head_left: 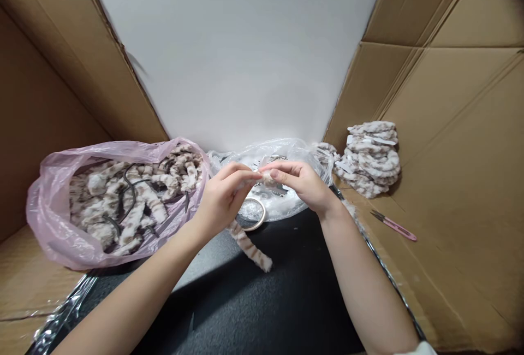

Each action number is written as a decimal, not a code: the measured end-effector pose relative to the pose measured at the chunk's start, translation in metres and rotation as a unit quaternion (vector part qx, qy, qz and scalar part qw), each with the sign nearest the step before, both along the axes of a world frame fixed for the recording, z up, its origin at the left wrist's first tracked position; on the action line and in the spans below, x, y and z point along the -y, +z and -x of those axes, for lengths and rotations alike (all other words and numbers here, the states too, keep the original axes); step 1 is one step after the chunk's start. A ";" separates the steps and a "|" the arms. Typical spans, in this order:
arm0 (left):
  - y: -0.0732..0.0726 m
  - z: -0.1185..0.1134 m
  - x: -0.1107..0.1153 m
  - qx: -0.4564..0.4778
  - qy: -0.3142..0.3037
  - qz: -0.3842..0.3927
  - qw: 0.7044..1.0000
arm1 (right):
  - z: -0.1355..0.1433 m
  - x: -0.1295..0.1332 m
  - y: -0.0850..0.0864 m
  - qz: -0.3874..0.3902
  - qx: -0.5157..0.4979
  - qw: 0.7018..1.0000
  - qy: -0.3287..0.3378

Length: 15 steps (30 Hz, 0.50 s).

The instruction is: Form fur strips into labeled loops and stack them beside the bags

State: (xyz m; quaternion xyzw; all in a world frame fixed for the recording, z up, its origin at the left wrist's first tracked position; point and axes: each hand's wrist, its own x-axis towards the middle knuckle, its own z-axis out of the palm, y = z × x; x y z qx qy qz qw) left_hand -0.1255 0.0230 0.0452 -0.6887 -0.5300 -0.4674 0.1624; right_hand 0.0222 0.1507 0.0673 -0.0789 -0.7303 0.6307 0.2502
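Observation:
My left hand (223, 194) and my right hand (305, 183) meet at the middle of the view, raised over the black table surface. Between their fingertips they pinch one end of a striped plush strip (250, 248), cream with brown bands. Its other end hangs below my left hand. The fingers partly cover the pinched end. Just behind the strip, a pale ring (262, 218) lies by a clear plastic bag (297, 210) with white and dark contents that I cannot make out.
On the left stands a pink plastic bag (51, 224) full of plush strips and dark cords. Bundled plush strips with white tags (370, 161) are stacked at the right. Nearby, small pink-handled thread snips (395, 225) lie on cardboard. Cardboard walls (462, 125) flank both sides.

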 end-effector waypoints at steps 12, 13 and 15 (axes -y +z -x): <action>0.008 0.004 0.007 0.130 0.011 0.100 0.986 | 0.002 0.001 -0.006 -0.033 0.010 0.999 0.032; 0.009 0.004 0.007 0.130 0.004 0.104 0.986 | 0.002 0.001 -0.006 -0.036 0.014 0.999 0.036; 0.009 0.005 0.007 0.120 -0.016 0.104 0.987 | 0.000 0.000 -0.007 -0.043 0.024 0.998 0.047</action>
